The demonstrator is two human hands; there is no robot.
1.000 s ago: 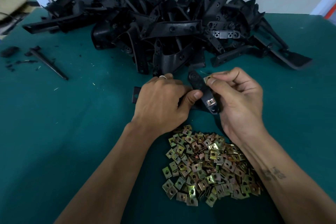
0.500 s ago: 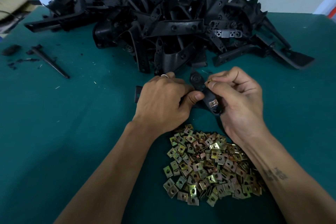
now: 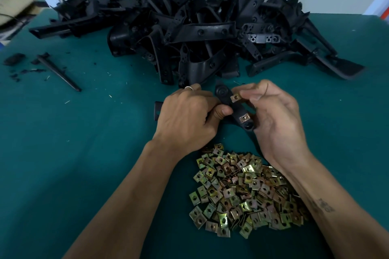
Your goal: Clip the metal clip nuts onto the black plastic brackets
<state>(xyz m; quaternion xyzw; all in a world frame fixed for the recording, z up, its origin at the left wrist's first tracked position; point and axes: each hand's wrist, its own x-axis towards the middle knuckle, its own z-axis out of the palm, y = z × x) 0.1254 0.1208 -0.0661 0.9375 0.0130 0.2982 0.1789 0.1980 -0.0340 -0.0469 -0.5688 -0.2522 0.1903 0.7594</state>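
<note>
My left hand (image 3: 185, 118) grips a black plastic bracket (image 3: 226, 99) above the green table, thumb pressed on its middle. One brass-coloured clip nut (image 3: 244, 118) sits clipped near the bracket's lower end. My right hand (image 3: 275, 115) pinches a second clip nut (image 3: 236, 97) against the bracket's right edge, higher up. A heap of loose clip nuts (image 3: 242, 193) lies on the table just below my wrists. The bracket's far part is hidden under my left hand.
A large pile of black plastic brackets (image 3: 200, 27) fills the back of the green table (image 3: 63, 143). A thin black strip (image 3: 59, 72) and black scraps (image 3: 14, 59) lie at the far left. A white wall stands behind the pile.
My right hand has brought the second clip nut down onto the bracket's right edge, where it now shows between the fingertips. My left hand holds the bracket in much the same place.
</note>
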